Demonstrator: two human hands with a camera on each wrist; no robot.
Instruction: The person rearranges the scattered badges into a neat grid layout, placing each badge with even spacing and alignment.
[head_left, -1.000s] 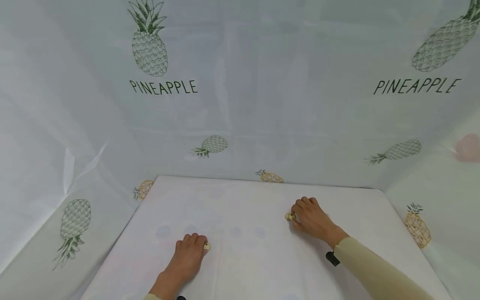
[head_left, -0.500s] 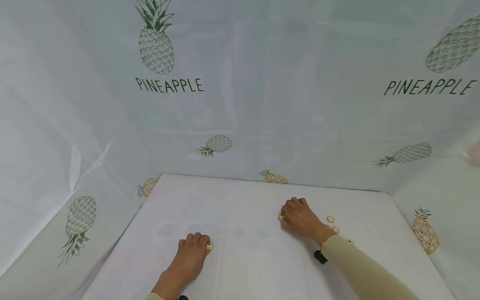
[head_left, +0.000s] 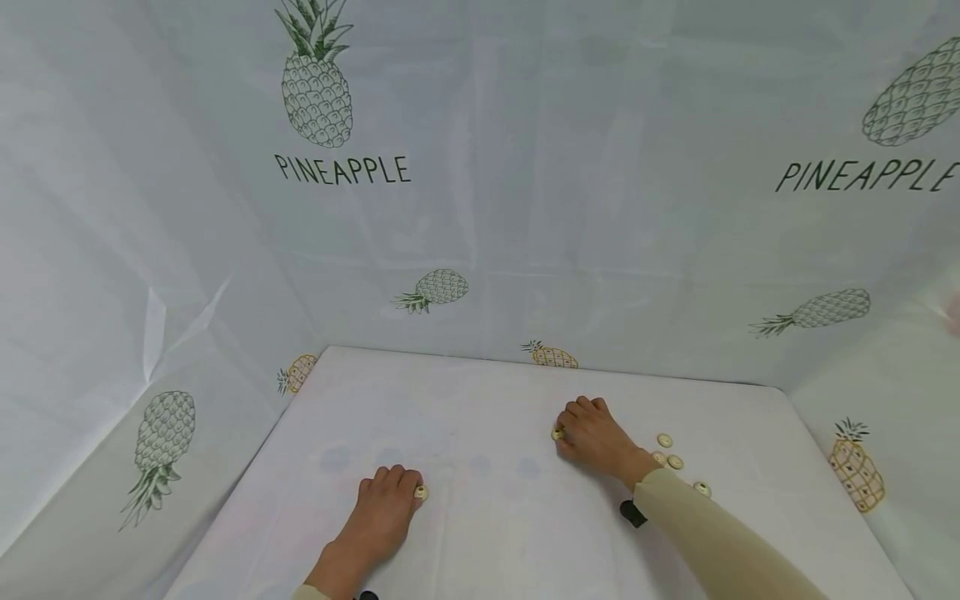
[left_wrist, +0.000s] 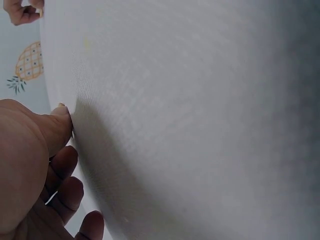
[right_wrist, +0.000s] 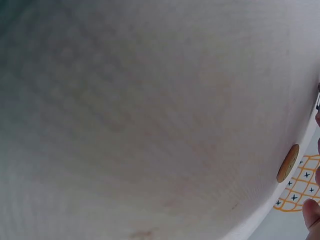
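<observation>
In the head view my left hand (head_left: 384, 510) rests low over the white table, near its middle. Its thumb and forefinger pinch a small, pale round wooden disc (head_left: 422, 492) with dark marks. In the left wrist view, the thumb covers most of that disc (left_wrist: 61, 105). Farther back on the right, my right hand (head_left: 595, 435) has curled fingers and pinches another pale disc (head_left: 557, 433) at its left side. At the right edge of the right wrist view, only bits of my right fingers (right_wrist: 312, 215) show; what they hold is hidden there.
Several similar discs (head_left: 665, 440) lie loose beside my right forearm; one wooden disc (right_wrist: 288, 163) shows in the right wrist view. The white tabletop (head_left: 495, 533) is enclosed by hanging pineapple-print cloth (head_left: 510, 217) at the back and sides.
My right hand has moved left over the table with its disc, and the loose discs beside the forearm have come into sight. The left hand has hardly moved. The head view has shifted slightly.
</observation>
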